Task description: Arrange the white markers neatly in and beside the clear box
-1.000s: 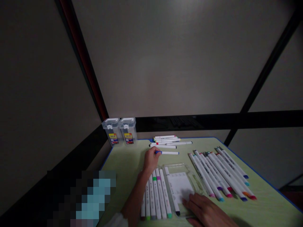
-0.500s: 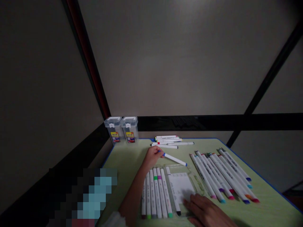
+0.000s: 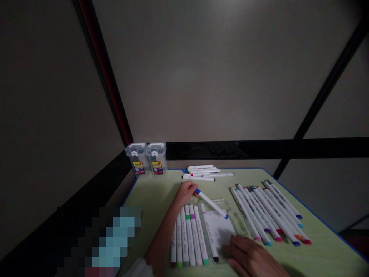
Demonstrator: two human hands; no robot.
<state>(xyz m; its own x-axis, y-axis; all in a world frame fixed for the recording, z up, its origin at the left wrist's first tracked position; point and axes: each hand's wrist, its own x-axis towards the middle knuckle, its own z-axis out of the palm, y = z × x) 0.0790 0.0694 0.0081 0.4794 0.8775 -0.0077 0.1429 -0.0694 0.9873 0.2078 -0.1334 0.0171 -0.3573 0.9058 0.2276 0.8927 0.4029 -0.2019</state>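
Observation:
My left hand (image 3: 186,192) pinches a white marker (image 3: 211,204) by its blue-capped end. The marker slants down to the right, its other blue end over a white paper sheet (image 3: 220,227). That sheet lies in a clear plastic tray (image 3: 226,204). A marker with a black end (image 3: 210,234) lies along the sheet's left side, and several more markers (image 3: 190,238) stand in a row left of it. My right hand (image 3: 250,254) rests flat at the near right corner of the tray, fingers extended, holding nothing; its fingertips touch the sheet's edge.
Several loose white markers (image 3: 271,211) with coloured ends lie on the right of the green table (image 3: 158,192). Another small group of markers (image 3: 201,169) lies at the back edge. Two clear lidded boxes (image 3: 156,158) stand at the back left, before a wall.
My left hand has lowered slightly toward me, bringing the blue-ended marker down over the paper in the tray. My right hand stays nearly in place.

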